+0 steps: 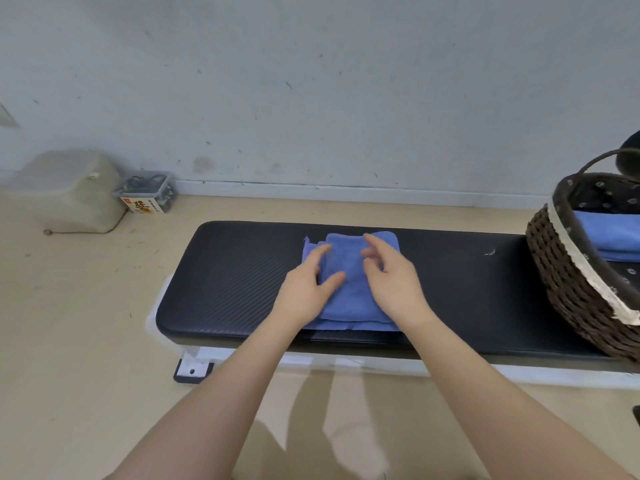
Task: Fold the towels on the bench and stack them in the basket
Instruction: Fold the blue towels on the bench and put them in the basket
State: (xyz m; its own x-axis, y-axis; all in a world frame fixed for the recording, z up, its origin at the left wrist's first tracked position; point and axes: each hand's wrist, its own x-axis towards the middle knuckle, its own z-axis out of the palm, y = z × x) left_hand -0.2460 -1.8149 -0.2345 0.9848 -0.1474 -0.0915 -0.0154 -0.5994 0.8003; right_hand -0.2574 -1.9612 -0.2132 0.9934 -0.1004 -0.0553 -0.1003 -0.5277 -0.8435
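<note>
Bench (225,282) | hands: left (304,289), right (391,282), fingers relaxed over towel (349,289)

Basket (568,271): cut off by right edge; far side and most of handle out of view.
Folded towels in basket (609,237): partly hidden by rim; count not determinable.
Blue towel (349,292) on bench: middle and near corners covered by both hands; number of layers unclear.
Small box (147,206) by wall: label print too small to read.
Bench (225,282): right end hidden behind basket.
</note>
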